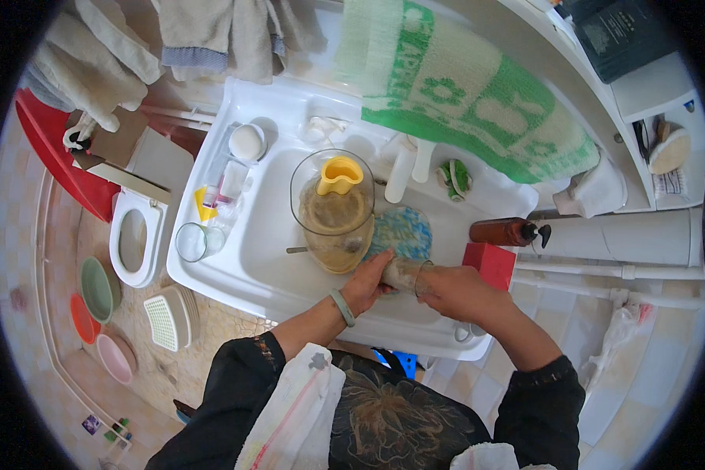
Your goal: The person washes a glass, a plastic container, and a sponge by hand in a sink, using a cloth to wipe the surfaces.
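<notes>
My left hand [367, 283] grips one end of a glass tumbler [400, 275], which lies tilted on its side and looks clouded brown. At the tumbler's rim is my right hand [461, 294], its fingers bent around the mouth; whether any are inside is hidden. Beyond my hands, a blue and yellow cloth [402, 232] lies in the white washbasin [270, 235]. Left of it stands a large clear glass vessel [323, 235] with brownish contents. A yellow plastic cup [341, 176] sits in its top. A spoon handle [296, 250] shows beside the vessel.
A glass [192, 242] and a white-lidded jar [247, 142] stand on the left ledge. Behind are the white tap [400, 173] and a hanging green towel [476, 94]. A brown pump bottle [505, 231] and red box [489, 261] are at the right edge.
</notes>
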`<move>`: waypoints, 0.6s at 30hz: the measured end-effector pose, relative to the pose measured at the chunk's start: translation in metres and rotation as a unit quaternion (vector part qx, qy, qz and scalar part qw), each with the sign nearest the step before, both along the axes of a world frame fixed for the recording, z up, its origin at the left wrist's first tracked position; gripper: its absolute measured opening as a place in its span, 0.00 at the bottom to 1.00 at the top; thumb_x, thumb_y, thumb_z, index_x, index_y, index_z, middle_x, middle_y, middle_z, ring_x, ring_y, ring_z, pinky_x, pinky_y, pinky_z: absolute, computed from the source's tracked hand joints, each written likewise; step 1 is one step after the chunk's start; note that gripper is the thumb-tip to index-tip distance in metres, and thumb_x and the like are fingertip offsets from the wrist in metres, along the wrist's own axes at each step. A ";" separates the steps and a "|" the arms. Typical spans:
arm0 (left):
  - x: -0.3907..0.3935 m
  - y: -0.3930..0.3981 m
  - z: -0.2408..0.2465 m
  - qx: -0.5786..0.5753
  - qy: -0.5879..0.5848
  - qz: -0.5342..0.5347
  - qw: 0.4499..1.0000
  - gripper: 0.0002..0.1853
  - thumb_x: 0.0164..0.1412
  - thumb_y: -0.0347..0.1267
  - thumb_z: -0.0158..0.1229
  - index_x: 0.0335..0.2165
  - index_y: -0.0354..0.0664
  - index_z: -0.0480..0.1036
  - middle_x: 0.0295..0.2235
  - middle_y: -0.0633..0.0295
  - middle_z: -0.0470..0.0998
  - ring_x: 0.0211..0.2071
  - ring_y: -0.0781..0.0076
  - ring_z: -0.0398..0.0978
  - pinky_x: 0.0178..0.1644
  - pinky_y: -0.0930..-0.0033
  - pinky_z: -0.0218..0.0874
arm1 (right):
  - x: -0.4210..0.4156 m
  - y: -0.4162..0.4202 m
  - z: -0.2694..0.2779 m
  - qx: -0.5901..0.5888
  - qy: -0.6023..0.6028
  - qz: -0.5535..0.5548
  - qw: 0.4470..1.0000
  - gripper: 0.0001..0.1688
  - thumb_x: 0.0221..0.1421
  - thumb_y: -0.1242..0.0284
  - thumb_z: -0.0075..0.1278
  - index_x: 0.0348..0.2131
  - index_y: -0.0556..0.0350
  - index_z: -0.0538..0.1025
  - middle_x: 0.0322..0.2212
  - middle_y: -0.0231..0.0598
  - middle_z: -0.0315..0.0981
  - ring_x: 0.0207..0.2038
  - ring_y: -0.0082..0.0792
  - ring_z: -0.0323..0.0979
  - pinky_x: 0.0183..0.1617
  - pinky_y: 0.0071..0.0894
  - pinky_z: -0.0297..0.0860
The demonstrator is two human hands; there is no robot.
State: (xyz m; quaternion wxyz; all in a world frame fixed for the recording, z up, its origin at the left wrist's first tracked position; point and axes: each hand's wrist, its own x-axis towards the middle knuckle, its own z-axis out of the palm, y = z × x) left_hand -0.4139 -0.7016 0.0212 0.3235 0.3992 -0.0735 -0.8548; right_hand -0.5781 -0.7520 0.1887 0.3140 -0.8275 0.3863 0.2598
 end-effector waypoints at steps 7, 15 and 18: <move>0.000 -0.004 0.022 0.018 0.020 0.009 1.000 0.19 0.63 0.50 0.46 0.43 0.50 0.68 0.38 0.69 0.73 0.36 0.78 0.70 0.39 0.72 0.62 | -0.019 0.012 -0.009 0.142 -0.125 -0.128 0.973 0.42 0.51 0.64 0.55 0.61 0.51 0.56 0.50 0.56 0.65 0.47 0.53 0.70 0.46 0.39 0.70; -0.004 -0.002 0.007 0.013 -0.069 -0.004 0.998 0.22 0.61 0.48 0.50 0.43 0.42 0.69 0.37 0.64 0.74 0.35 0.74 0.72 0.38 0.69 0.67 | -0.024 0.032 -0.075 0.146 -0.224 -0.109 0.957 0.54 0.49 0.65 0.57 0.65 0.44 0.43 0.44 0.55 0.67 0.28 0.38 0.72 0.31 0.32 0.71; -0.002 -0.003 0.007 -0.002 -0.087 0.049 0.995 0.21 0.60 0.46 0.52 0.42 0.40 0.69 0.35 0.62 0.74 0.33 0.73 0.72 0.36 0.69 0.67 | -0.004 0.037 -0.069 0.301 -0.215 -0.267 0.890 0.54 0.50 0.69 0.55 0.66 0.40 0.40 0.38 0.45 0.68 0.24 0.28 0.69 0.23 0.26 0.67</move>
